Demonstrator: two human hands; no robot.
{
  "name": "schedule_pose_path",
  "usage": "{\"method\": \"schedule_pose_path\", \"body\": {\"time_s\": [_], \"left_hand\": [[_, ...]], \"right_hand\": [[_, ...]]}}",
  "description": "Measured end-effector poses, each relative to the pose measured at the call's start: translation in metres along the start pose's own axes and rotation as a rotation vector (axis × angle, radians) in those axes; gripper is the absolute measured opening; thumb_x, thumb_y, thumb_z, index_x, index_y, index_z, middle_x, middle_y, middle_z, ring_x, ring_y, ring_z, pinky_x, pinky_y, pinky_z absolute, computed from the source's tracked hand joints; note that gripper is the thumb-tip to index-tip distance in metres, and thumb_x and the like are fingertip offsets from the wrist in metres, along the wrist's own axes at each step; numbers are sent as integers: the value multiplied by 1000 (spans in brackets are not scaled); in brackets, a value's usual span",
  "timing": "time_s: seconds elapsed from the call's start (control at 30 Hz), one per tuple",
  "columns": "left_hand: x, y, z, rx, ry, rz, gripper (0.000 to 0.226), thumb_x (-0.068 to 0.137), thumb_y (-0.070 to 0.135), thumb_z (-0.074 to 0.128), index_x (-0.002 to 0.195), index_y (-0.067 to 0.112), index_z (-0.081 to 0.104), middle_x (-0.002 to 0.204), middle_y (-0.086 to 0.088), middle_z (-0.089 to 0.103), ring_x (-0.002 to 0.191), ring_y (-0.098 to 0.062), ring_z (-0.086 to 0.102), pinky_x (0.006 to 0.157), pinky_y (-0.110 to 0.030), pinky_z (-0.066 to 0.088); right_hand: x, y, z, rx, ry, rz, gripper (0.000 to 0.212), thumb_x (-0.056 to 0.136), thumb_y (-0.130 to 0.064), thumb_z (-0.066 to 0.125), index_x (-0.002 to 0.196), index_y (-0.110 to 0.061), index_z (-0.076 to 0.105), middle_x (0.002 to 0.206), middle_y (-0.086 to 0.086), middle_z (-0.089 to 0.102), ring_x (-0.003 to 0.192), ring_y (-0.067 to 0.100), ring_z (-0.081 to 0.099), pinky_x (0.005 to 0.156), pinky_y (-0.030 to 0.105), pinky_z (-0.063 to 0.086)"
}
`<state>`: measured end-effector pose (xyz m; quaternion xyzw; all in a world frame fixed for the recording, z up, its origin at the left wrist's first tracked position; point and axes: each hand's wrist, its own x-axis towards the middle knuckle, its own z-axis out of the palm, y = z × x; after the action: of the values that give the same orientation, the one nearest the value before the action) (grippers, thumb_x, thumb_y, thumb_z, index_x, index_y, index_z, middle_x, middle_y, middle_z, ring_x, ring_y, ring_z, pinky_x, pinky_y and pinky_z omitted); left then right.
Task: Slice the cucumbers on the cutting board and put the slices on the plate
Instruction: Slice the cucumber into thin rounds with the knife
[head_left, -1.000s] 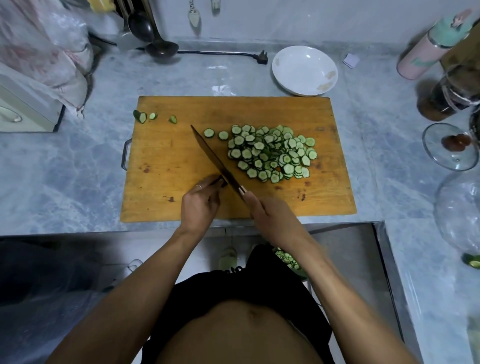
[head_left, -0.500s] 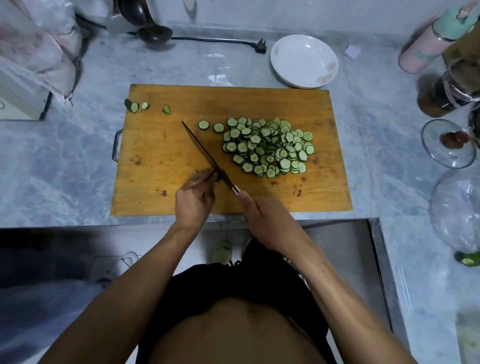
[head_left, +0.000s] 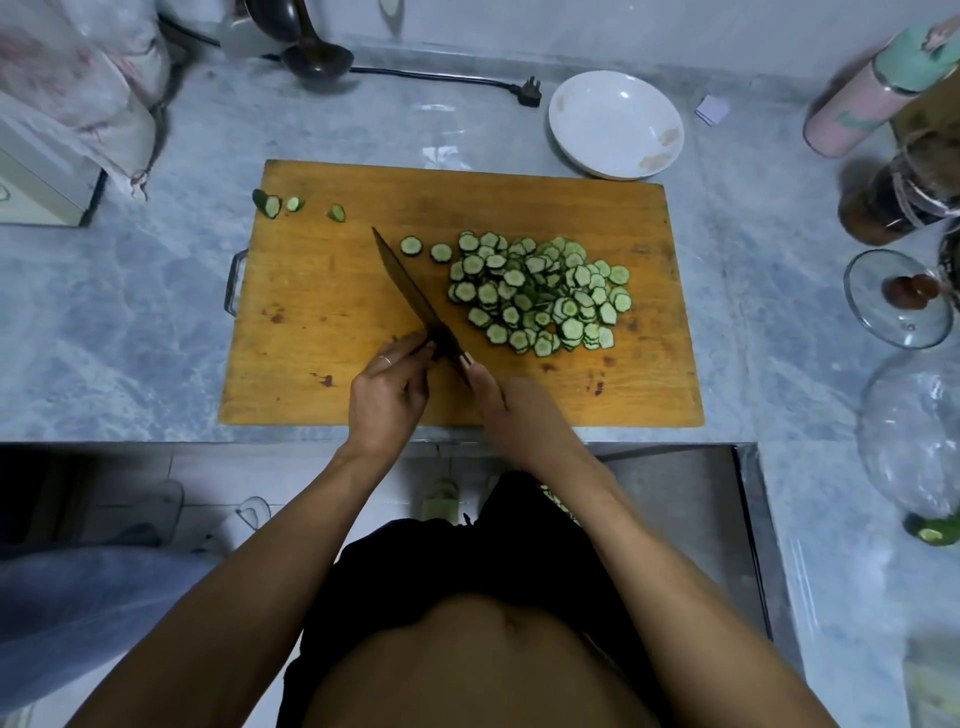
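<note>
A wooden cutting board (head_left: 337, 312) lies on the grey counter. A heap of cucumber slices (head_left: 540, 296) covers its right middle. Three cucumber end pieces (head_left: 267, 203) sit at its far left corner. My right hand (head_left: 511, 410) grips the handle of a dark knife (head_left: 410, 296), whose blade points away to the left, just left of the heap. My left hand (head_left: 387, 395) has its fingertips pinched on the blade's base, close to the handle. An empty white plate (head_left: 615, 124) stands just beyond the board's far right corner.
A ladle (head_left: 311, 57) and a power plug (head_left: 530, 92) lie at the back of the counter. Bottles (head_left: 872, 98), a glass lid (head_left: 898, 299) and a glass bowl (head_left: 914, 441) crowd the right side. A cloth-covered appliance (head_left: 62, 104) stands at the far left.
Only my view has shifted a little. Both hands keep the same hold on the knife, and the slices have not moved.
</note>
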<state>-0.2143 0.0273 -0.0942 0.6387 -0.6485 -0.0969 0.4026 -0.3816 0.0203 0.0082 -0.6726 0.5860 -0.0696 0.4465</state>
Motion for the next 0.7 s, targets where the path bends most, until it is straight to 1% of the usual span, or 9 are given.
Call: {"method": "schedule_pose_path", "body": {"time_s": [0.1, 0.13, 0.2, 0.3, 0.4, 0.47, 0.5, 0.57, 0.7], "left_hand": [[2, 2, -3, -37, -24, -45, 22, 88, -4, 65, 107, 4, 74, 116, -10, 70, 104, -21, 65, 93, -15, 46], [3, 3, -4, -46, -22, -49, 21, 88, -3, 66, 107, 3, 73, 115, -10, 70, 104, -19, 64, 94, -11, 44], [6, 4, -5, -54, -13, -46, 20, 88, -3, 67, 107, 2, 73, 115, -11, 70, 104, -19, 64, 94, -14, 46], [15, 11, -8, -64, -8, -69, 21, 88, 1, 67, 108, 4, 72, 116, -9, 69, 106, -22, 65, 91, -27, 52], [27, 26, -24, -92, 134, -99, 19, 89, 5, 67, 107, 4, 73, 114, -10, 68, 107, -22, 64, 94, -24, 48], [37, 36, -38, -111, 244, -23, 16, 90, 7, 68, 103, 1, 74, 110, -13, 67, 103, -23, 64, 92, -28, 49], [43, 40, -45, -106, 256, 33, 14, 89, 9, 69, 100, 2, 75, 108, -14, 67, 100, -25, 64, 89, -30, 50], [55, 48, -55, -78, 176, 136, 16, 88, 19, 71, 96, 6, 77, 105, -12, 67, 98, -24, 64, 86, -31, 49], [82, 59, -57, -77, -279, 143, 35, 82, 48, 71, 100, 19, 79, 102, 2, 70, 95, -14, 63, 85, -31, 50]], "right_hand": [[4, 5, -16, 31, 12, 8, 57, 105, -50, 29, 61, -20, 50, 60, -2, 54, 59, 15, 52, 55, 31, 32], [5, 6, -20, 27, 13, 2, 58, 105, -50, 29, 60, -19, 49, 59, -1, 54, 56, 14, 50, 54, 31, 32], [8, 10, -27, 3, 18, -19, 58, 104, -52, 32, 59, -19, 45, 56, -2, 50, 51, 13, 47, 53, 30, 31], [10, 18, -39, -78, 18, -71, 56, 103, -51, 36, 58, -19, 40, 53, -2, 43, 48, 13, 40, 52, 29, 27], [5, 26, -48, -195, 16, -156, 52, 101, -54, 39, 68, -14, 45, 58, 3, 44, 49, 17, 38, 51, 33, 25], [2, 29, -54, -292, 30, -202, 48, 100, -54, 42, 74, -14, 48, 61, 4, 47, 50, 19, 41, 49, 34, 26], [1, 29, -57, -341, 43, -232, 46, 99, -54, 43, 76, -15, 48, 60, 4, 48, 50, 19, 42, 48, 35, 26], [0, 28, -63, -445, 67, -284, 45, 98, -57, 43, 78, -16, 46, 58, 2, 45, 49, 18, 41, 46, 34, 25], [0, 27, -74, -606, 97, -326, 45, 97, -61, 37, 79, -20, 39, 57, -3, 38, 47, 18, 34, 45, 34, 22]]}}
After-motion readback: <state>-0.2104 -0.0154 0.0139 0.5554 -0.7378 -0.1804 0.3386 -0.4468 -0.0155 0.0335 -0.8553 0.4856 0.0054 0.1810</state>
